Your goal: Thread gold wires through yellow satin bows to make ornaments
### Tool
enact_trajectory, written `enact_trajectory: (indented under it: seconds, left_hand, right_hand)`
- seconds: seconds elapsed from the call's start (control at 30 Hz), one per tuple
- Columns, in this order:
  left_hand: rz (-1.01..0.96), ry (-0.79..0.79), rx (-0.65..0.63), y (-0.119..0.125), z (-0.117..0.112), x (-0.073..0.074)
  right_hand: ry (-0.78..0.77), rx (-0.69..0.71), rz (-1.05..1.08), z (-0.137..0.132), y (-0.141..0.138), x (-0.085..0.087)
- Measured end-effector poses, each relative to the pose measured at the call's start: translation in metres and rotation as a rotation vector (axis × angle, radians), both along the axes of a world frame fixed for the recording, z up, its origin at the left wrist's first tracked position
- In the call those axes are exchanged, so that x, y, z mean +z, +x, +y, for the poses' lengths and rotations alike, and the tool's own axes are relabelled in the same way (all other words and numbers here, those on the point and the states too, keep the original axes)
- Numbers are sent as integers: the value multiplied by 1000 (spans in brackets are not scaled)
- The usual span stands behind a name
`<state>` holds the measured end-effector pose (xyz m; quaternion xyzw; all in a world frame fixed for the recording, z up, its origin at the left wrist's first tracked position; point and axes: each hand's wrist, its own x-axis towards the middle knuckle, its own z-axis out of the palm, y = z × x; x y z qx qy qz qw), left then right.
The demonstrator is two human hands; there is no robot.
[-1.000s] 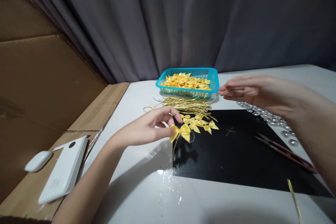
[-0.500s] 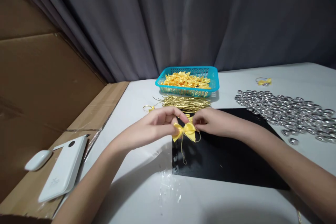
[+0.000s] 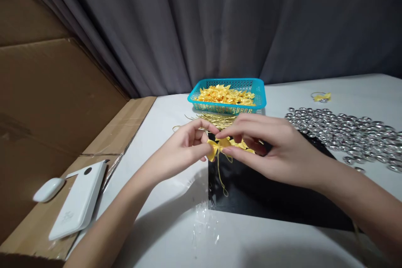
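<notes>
Between my two hands, above the left part of a black mat [image 3: 270, 197], is a yellow ribbon bow [image 3: 213, 149]. A thin gold cord [image 3: 221, 178] hangs from its middle and ends in a small loop. My left hand [image 3: 191, 144] pinches the bow's left side between thumb and fingers. From the right, the thumb and forefinger of my right hand [image 3: 266, 142] close on the bow near its knot, covering part of it. More yellow bows [image 3: 241, 144] lie on the mat behind, partly hidden by my right hand.
A turquoise basket [image 3: 263, 96] of yellow bows stands at the back, with a bundle of gold cords [image 3: 216, 120] before it. Silver heart-shaped beads [image 3: 348, 132] spread at right, below a bow on a loop [image 3: 322, 97]. A power bank [image 3: 78, 201] and white case [image 3: 49, 189] lie left on cardboard.
My right hand has turned and spread over the bow, its thumb and forefinger moving onto the knot area. My left hand keeps its pinch. The view has shifted slightly.
</notes>
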<state>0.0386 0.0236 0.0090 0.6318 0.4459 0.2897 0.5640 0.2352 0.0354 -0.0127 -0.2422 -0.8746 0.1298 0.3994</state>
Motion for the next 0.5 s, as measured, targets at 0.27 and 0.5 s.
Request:
enact_trajectory:
  seconds: [0.27,0.5]
  left_hand:
    - [26,52,7,0,-3,-4]
    - [168,143,62,-2,1,-9]
  right_hand:
    - [-39,45,-91,0,-4,2]
    - [-324,-9,137,-4,12,21]
